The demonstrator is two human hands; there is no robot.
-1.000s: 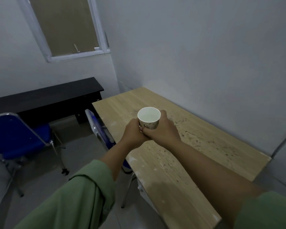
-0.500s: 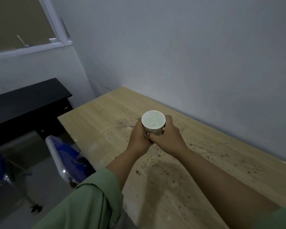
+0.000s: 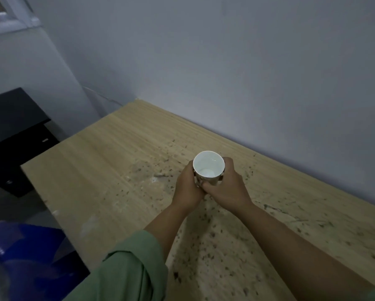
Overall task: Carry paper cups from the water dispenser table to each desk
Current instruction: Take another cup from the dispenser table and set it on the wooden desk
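While both hands wrap it, left hand [image 3: 187, 187] and right hand [image 3: 227, 190] fingers closed around the upright paper cup [image 3: 208, 167], it sits over the speckled wooden worktop [image 3: 108, 161].

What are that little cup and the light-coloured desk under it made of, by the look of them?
The cup, held in both the left hand and the right hand, looks like paper: thin rolled rim, smooth white inside with a faint sheen, probably a coating. The desk looks like pale wood or wood-grain laminate: straight grain lines, matte, speckled with dark marks. Which one, I cannot tell.
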